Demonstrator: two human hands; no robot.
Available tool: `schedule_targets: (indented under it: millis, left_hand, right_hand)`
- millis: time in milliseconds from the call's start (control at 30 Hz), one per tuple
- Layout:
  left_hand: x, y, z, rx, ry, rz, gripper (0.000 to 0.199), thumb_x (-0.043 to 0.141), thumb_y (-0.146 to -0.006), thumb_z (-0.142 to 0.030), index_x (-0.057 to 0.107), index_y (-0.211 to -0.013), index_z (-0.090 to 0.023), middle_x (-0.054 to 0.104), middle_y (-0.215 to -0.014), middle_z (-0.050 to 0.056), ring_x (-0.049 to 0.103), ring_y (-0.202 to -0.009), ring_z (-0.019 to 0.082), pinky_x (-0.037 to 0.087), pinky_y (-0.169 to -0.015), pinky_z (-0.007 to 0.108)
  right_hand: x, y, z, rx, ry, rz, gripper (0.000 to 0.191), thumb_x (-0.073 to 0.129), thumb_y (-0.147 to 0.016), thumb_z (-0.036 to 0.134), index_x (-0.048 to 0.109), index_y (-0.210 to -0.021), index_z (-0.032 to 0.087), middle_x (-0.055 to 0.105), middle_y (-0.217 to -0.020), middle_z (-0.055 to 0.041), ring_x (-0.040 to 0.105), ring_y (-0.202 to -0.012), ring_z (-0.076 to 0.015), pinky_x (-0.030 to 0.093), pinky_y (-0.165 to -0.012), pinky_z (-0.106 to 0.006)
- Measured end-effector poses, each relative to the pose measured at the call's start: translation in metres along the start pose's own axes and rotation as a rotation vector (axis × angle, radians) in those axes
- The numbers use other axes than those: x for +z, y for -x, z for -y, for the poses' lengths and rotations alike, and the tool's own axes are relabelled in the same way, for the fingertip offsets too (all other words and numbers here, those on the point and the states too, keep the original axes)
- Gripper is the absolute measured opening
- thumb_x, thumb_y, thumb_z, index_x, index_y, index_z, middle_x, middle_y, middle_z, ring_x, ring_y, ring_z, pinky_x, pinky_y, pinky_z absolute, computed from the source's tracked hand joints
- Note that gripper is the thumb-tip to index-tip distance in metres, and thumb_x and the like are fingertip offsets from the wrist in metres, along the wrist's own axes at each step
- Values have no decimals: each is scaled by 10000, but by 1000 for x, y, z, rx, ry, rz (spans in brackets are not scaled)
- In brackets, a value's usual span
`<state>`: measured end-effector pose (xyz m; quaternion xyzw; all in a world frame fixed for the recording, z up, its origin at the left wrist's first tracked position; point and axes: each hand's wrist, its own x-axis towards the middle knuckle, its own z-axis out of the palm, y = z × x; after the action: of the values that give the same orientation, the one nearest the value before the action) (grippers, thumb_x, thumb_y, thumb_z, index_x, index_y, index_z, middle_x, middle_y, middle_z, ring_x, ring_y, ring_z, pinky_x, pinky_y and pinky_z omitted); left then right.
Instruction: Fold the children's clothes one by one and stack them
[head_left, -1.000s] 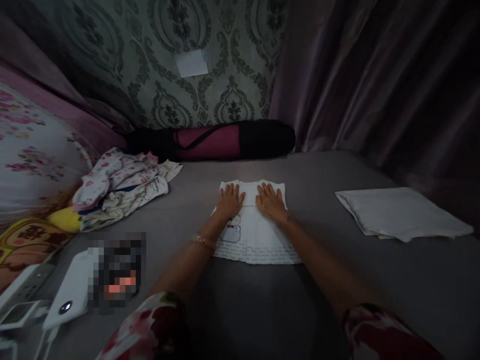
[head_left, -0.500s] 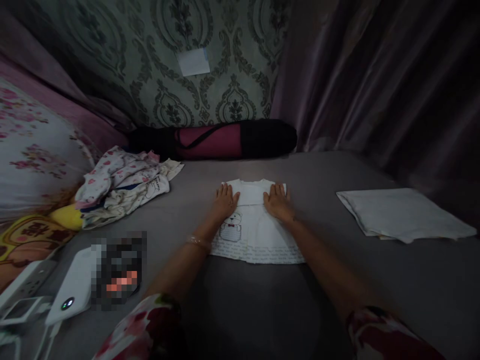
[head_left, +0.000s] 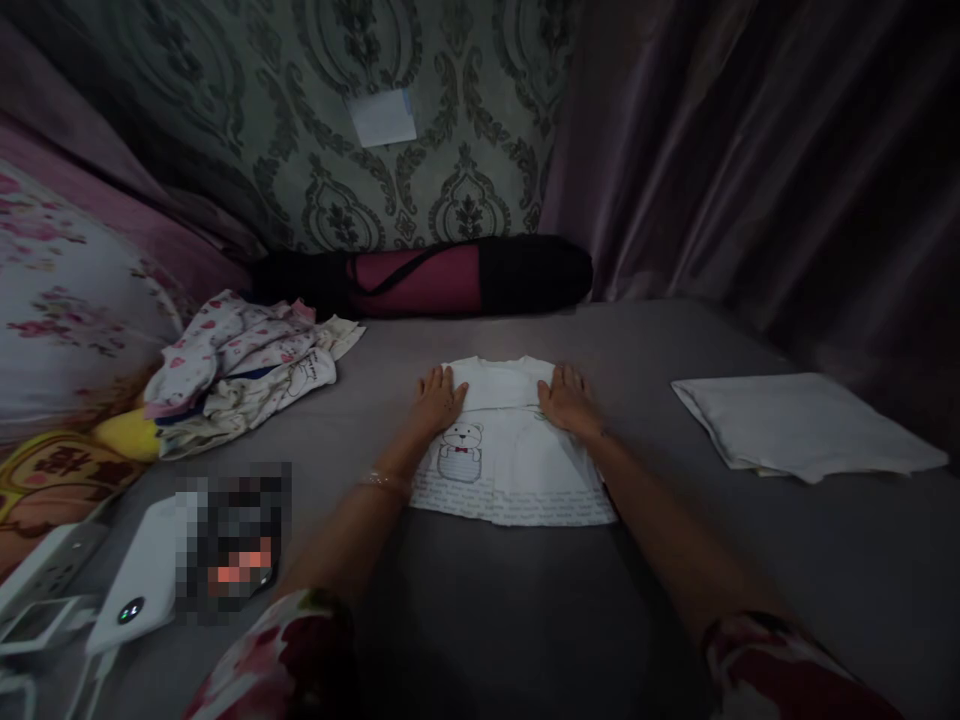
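Note:
A small white shirt (head_left: 517, 465) lies flat on the grey bed sheet, with a bear drawing and rows of print along its lower edge. A folded band of its cloth crosses the top, below the neckline. On the shirt's upper left edge rests my left hand (head_left: 438, 400), palm down with fingers stretched out. My right hand (head_left: 568, 402) lies the same way on the upper right edge, fingers extended. Neither hand grips the cloth. Parts of both side edges are hidden beneath my hands and forearms.
Crumpled clothes (head_left: 240, 375) are heaped at the left. A folded white cloth (head_left: 806, 425) lies to the right. Along the wall stretches a black and maroon bag (head_left: 420, 280). A white power bank (head_left: 142, 570), cables and a power strip (head_left: 49, 570) sit at the lower left.
My hands have slid outward, away from each other, toward the shirt's side edges. More of the folded band and the bear drawing now shows between them.

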<state>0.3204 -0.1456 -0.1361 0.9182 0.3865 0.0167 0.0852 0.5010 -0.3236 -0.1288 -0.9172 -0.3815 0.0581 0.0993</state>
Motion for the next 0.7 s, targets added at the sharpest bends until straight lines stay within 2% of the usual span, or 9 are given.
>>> schedule_targets:
  millis: [67,167,267,400,700]
  left_hand:
    - [-3,3,-6,9,-23,-42,674,172,-983,-490,278,-1496,-66,238,-1573,185,172,-1470,301,143,-1182,504]
    - [-7,11,-22,194,-66,-156,636,159,-992,-457,296,-1495,-92,231,-1582,155,127,-1481,283,85,-1198,496]
    - [-4,16,-38,382,-67,-110,586,155,-1001,-427,275,-1513,-169,228,-1594,91,126,-1483,265,87,-1202,496]
    - [3,16,-44,386,-31,15,572,173,-1003,-427,254,-1522,-200,220,-1596,79,157,-1476,273,158,-1187,511]
    - [5,15,-41,410,-64,-31,565,202,-1008,-408,270,-1515,-168,237,-1587,103,178,-1470,286,182,-1179,517]
  right_hand:
    - [-3,3,5,-10,8,-36,656,178,-988,402,276,-1482,-19,242,-1558,-226,199,-1442,-319,134,-1158,-498]
    - [-3,10,21,-157,39,-141,596,191,-995,381,290,-1504,87,248,-1572,-171,187,-1450,-300,99,-1163,-511]
    - [1,16,38,-335,62,-99,556,218,-995,375,289,-1517,196,210,-1598,-101,152,-1463,-282,99,-1165,-514]
    - [7,16,46,-368,60,27,559,219,-994,374,290,-1521,201,239,-1589,-97,161,-1460,-299,148,-1152,-543]
    - [6,14,43,-387,42,27,555,229,-1000,376,288,-1519,190,246,-1585,-114,173,-1455,-318,156,-1144,-574]
